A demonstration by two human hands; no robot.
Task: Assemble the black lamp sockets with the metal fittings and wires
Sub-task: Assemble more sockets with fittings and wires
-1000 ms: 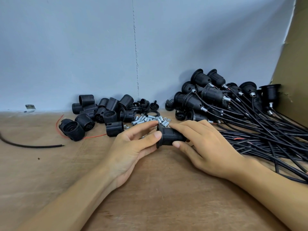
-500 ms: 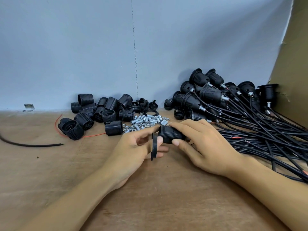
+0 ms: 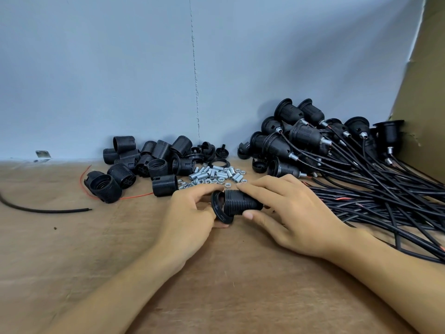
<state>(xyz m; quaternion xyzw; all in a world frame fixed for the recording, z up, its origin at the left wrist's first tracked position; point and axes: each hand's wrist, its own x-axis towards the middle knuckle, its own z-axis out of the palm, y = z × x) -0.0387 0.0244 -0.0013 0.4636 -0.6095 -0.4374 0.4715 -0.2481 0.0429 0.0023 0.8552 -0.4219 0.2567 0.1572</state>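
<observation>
Between my hands, I'm gripping the ribbed black plastic socket [image 3: 242,203] lying sideways in my right hand [image 3: 296,213], my left hand [image 3: 192,213] pinching the flat black ring [image 3: 218,209] at its left end.

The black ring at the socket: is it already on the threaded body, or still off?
On, at the end only. The ring encircles the left end of the ribbed socket body, held tilted by the left hand; how far it is threaded, cannot tell.

Loose socket shells [image 3: 149,162] lie at the table's [image 3: 240,297] rear left, metal fittings [image 3: 214,175] beside them at centre, wired sockets [image 3: 337,150] piled right; both hands [image 3: 192,218] [image 3: 296,213] meet in front.
</observation>
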